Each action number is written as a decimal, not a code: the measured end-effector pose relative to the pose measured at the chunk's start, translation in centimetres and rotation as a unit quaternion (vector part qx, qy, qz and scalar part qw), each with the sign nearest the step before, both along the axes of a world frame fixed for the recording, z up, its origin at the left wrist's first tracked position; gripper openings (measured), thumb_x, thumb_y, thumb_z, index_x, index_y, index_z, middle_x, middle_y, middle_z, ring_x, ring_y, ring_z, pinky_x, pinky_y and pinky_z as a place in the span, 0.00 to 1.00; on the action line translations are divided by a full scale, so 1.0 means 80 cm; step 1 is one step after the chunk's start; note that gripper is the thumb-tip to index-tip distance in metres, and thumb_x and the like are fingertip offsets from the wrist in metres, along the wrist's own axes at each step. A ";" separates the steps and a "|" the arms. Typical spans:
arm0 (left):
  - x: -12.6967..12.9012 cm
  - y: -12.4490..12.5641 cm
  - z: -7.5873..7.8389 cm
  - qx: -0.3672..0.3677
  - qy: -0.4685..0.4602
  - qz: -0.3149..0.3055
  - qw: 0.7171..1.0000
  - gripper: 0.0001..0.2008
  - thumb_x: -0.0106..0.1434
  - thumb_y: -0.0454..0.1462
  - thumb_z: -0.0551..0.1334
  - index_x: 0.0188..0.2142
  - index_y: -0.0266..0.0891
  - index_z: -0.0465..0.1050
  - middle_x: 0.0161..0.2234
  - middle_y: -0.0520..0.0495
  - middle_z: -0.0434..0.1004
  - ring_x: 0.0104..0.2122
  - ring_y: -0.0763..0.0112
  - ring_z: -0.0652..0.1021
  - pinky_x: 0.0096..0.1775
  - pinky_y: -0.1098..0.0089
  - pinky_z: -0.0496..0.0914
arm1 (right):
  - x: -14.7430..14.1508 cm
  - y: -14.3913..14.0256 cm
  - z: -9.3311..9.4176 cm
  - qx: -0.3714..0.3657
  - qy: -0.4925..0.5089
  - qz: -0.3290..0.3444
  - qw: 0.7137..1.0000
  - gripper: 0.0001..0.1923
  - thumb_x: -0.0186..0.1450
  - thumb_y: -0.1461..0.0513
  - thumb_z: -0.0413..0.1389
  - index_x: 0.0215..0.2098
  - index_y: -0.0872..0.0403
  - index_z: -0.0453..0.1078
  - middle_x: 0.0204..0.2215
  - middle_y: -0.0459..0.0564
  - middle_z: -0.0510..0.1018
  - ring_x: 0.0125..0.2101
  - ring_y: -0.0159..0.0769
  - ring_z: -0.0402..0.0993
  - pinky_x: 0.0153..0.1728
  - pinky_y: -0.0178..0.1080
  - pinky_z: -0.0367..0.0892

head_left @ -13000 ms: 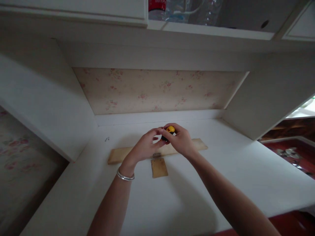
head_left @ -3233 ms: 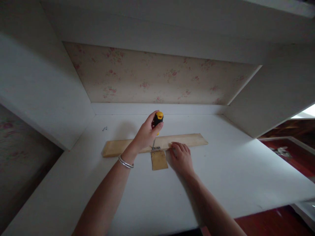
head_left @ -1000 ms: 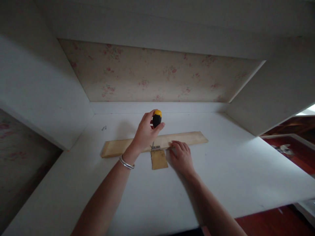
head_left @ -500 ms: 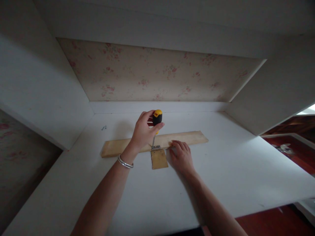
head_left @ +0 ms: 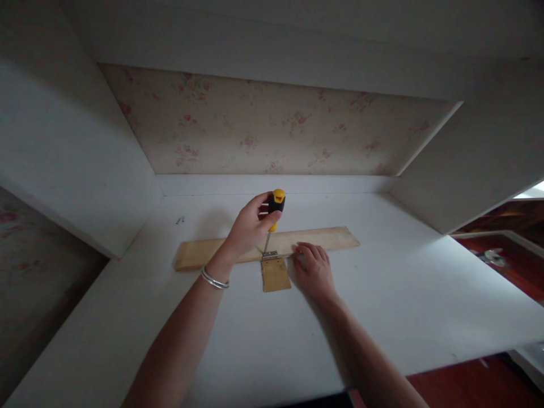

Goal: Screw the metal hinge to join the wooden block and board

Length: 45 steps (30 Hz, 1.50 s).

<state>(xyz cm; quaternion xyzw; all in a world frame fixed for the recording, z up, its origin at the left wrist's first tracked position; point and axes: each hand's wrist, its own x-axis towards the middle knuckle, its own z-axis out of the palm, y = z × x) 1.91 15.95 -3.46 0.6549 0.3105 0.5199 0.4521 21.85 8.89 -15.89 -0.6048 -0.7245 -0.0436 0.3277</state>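
Aslant between left thumb (head_left: 271, 219) and fingers (head_left: 260, 200), the screwdriver (head_left: 276, 205).

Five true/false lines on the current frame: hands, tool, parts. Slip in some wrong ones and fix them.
1. Left hand holds the screwdriver. True.
2. The right hand holds a second screwdriver. False: the right hand touches the long board.
3. The screwdriver points down at the hinge. True.
4. The small board is on the hinge's near side. True.
5. The screws lie near the long board's right end. False: the screws lie behind its left end.
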 end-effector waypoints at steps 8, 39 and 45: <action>-0.002 -0.005 0.004 -0.021 0.000 -0.042 0.999 0.21 0.62 0.42 0.61 0.54 0.40 0.65 0.44 0.42 0.72 0.41 0.67 0.76 0.41 0.68 0.73 | 0.000 0.000 0.000 -0.003 0.002 0.002 1.000 0.17 0.58 0.66 0.54 0.47 0.50 0.68 0.48 0.50 0.73 0.49 0.42 0.65 0.56 0.48 0.54; -0.008 -0.002 0.008 -0.034 -0.001 -0.051 0.998 0.22 0.60 0.39 0.62 0.54 0.37 0.66 0.45 0.42 0.74 0.42 0.67 0.76 0.41 0.69 0.72 | -0.001 -0.001 0.003 -0.022 -0.009 -0.006 1.000 0.17 0.59 0.65 0.54 0.47 0.52 0.68 0.49 0.51 0.73 0.50 0.42 0.64 0.57 0.48 0.53; -0.015 0.000 0.005 -0.026 0.041 -0.072 0.996 0.24 0.58 0.32 0.62 0.54 0.37 0.65 0.43 0.42 0.75 0.42 0.66 0.76 0.43 0.66 0.73 | 0.000 -0.001 0.003 -0.020 -0.009 -0.003 1.000 0.17 0.59 0.65 0.54 0.47 0.52 0.68 0.49 0.51 0.73 0.50 0.42 0.64 0.57 0.48 0.52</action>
